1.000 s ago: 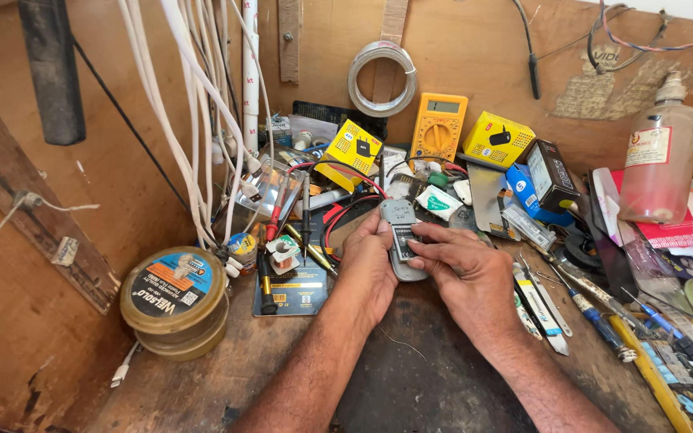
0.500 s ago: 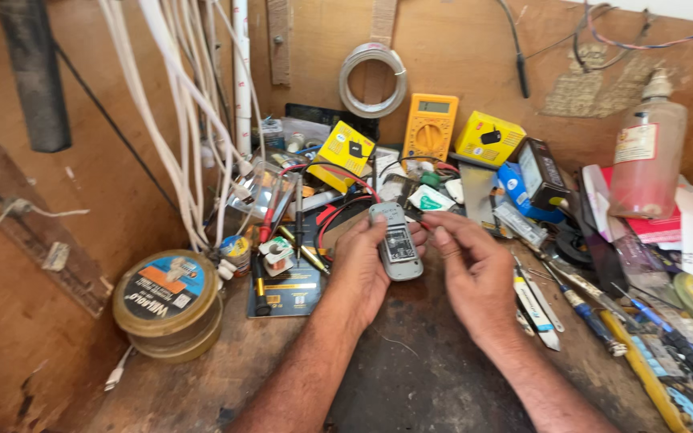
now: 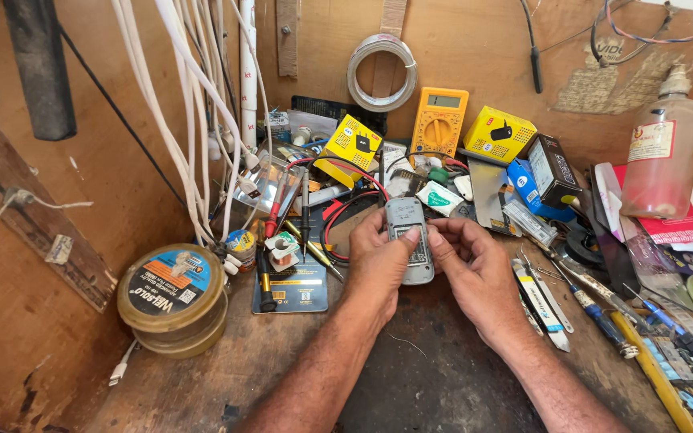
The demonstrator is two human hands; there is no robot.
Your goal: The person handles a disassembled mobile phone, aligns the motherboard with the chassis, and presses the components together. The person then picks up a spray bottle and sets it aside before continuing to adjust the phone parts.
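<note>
We see both hands meeting over the middle of a crowded wooden bench (image 3: 443,377), sharing one small grey mobile phone (image 3: 409,240). The left hand (image 3: 378,261) wraps the phone's left edge, its grip clenched on the casing with the thumb laid across the face. The right hand (image 3: 475,269) grasps the phone's right edge, fingertips pinching near the upper side. The phone is held just above the bench, its top end pointing away from us toward the back wall.

Just left of the left hand lie red and black probe leads (image 3: 338,212) and a dark flat card (image 3: 294,285) with small parts on it. Farther left stands a stack of round solder-wire tins (image 3: 172,297), near a bundle of white cables (image 3: 194,120) hanging down the wall. Behind the phone we find a yellow multimeter (image 3: 439,120), two yellow boxes (image 3: 499,135) and a roll of tape (image 3: 381,72) hung on the wall. To the right of the right hand lie tweezers and screwdrivers (image 3: 571,297), and a pinkish plastic bottle (image 3: 663,156) stands well apart at the far right.
</note>
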